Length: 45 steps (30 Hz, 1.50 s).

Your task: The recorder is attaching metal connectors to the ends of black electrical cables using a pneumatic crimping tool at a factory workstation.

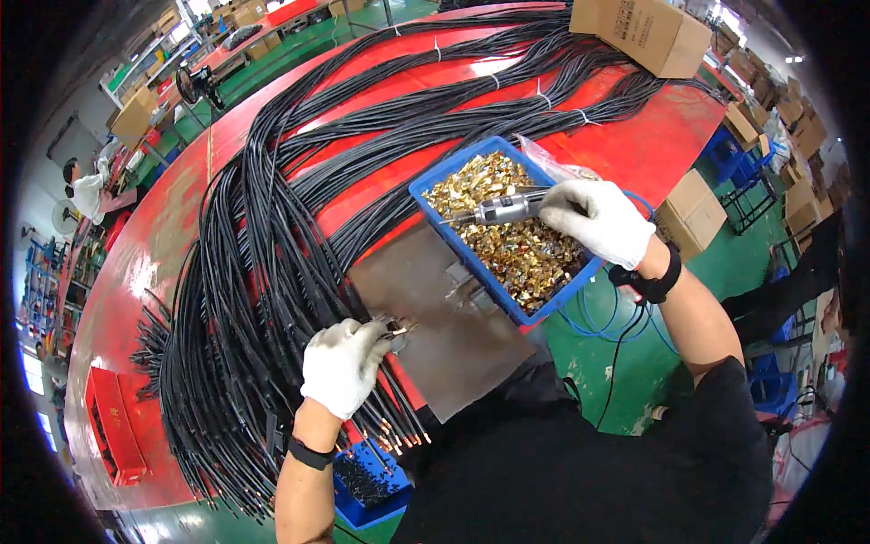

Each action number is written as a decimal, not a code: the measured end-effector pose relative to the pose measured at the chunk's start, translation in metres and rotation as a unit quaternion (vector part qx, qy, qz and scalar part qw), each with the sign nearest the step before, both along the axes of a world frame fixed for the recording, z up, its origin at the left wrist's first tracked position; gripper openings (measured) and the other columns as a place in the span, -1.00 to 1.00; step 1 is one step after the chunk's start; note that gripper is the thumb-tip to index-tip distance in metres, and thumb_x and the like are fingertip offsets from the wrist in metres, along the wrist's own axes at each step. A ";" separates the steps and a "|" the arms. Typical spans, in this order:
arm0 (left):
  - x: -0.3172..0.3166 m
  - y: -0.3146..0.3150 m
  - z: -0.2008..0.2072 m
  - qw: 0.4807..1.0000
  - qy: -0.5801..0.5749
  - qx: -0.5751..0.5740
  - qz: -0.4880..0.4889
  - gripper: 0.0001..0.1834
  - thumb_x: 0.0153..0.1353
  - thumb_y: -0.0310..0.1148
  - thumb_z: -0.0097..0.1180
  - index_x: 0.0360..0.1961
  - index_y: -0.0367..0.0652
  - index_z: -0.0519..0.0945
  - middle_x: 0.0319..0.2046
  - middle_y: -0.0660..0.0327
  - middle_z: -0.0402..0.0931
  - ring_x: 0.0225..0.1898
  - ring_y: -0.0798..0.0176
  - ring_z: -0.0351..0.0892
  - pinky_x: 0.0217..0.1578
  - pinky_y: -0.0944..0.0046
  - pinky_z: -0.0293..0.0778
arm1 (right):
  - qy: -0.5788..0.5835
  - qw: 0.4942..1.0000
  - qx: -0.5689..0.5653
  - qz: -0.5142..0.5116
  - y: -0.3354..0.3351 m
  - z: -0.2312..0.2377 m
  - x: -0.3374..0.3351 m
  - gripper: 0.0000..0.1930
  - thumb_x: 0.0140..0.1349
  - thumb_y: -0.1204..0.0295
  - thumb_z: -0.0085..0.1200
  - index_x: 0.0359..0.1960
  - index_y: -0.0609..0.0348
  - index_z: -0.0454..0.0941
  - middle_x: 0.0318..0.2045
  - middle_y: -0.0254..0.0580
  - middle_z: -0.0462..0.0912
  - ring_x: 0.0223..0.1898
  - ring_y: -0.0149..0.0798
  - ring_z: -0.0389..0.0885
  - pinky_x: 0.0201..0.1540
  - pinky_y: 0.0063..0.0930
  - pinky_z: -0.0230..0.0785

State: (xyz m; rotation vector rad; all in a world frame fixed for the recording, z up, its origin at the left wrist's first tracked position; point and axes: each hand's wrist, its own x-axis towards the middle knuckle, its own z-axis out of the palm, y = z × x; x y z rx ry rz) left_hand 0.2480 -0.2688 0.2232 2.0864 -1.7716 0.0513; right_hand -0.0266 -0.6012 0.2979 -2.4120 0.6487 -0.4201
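My gloved left hand [343, 367] pinches the end of a black cable, with a small copper-coloured tip [401, 329] poking past the fingers. It hovers over the near left part of a brown metal plate [444, 363]. My gloved right hand [598, 220] is closed around the back of a grey cylindrical hand tool [506, 209], whose narrow tip points left. That tool lies across the space above a blue bin [464, 263] filled with small brass terminals [521, 258]. A thick bundle of black cables [263, 272] spreads over the table beside my left hand.
The red table [172, 236] curves around the left and back. A cardboard box [643, 34] sits on the far cables. Lower down are a red box [116, 426] and a blue tray [367, 485] of small black pieces. Blue hose [589, 317] hangs at right.
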 end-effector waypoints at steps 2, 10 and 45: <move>0.001 0.002 -0.005 0.999 -0.028 -0.010 -0.030 -0.77 0.28 -0.28 0.42 -0.08 -0.09 0.80 -0.36 0.02 0.66 -0.33 -0.15 0.70 -0.24 -0.08 0.62 | 0.056 0.998 0.000 0.033 0.003 -0.005 0.000 -0.66 0.43 0.15 0.30 0.04 0.12 0.80 -0.09 -0.02 0.84 -0.03 -0.03 0.82 0.07 -0.17 0.63; 0.003 0.013 0.003 0.999 -0.002 -0.026 0.032 -0.80 0.28 -0.33 0.42 -0.10 -0.09 0.81 -0.46 0.05 0.62 -0.39 -0.12 0.70 -0.29 -0.06 0.60 | 0.092 0.964 -0.172 0.180 0.018 -0.045 0.031 -0.69 0.33 0.26 0.36 0.06 0.01 0.74 -0.09 -0.12 0.75 -0.04 0.05 0.78 0.07 -0.11 0.64; 0.007 0.023 -0.012 0.998 -0.015 0.041 -0.040 -0.84 0.17 -0.23 0.41 -0.28 -0.02 0.78 -0.16 0.27 0.72 -0.08 0.00 0.65 -0.06 -0.06 0.58 | -0.067 0.912 0.402 0.047 0.166 -0.095 0.123 -0.68 0.46 0.49 0.20 0.20 0.31 0.67 -0.05 -0.22 0.79 -0.10 -0.46 0.70 -0.04 -0.45 0.61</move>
